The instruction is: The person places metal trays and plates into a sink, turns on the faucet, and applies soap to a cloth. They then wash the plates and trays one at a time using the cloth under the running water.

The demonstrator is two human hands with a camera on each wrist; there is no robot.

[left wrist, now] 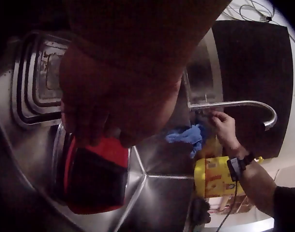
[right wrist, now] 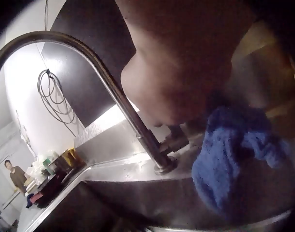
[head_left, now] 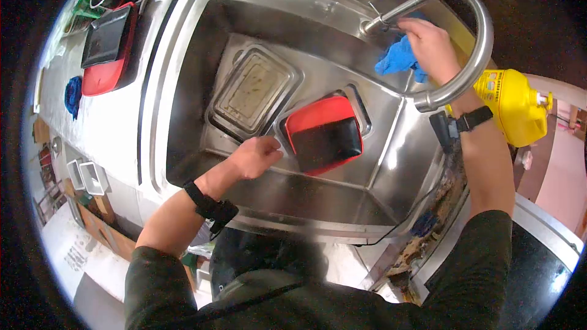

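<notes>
My right hand (head_left: 431,49) is at the base of the curved faucet (head_left: 480,18), its fingers pinching the small valve handle; in the right wrist view the hand (right wrist: 171,82) largely hides that grip. A blue cloth (head_left: 397,58) hangs at the sink's back edge just below this hand; the left wrist view shows the cloth (left wrist: 188,137) beside the fingers. My left hand (head_left: 257,156) hovers over the sink with loosely curled fingers, holding nothing. Near its fingertips lies a red and black container (head_left: 324,137) on the sink bottom, beside a rectangular metal tray (head_left: 254,88).
A yellow jug (head_left: 510,107) stands right of the sink (head_left: 183,85). On the left counter (head_left: 122,128) are another red and black container (head_left: 110,43) and a dark blue scrubber (head_left: 73,96). Another person (right wrist: 15,175) stands in the background of the right wrist view.
</notes>
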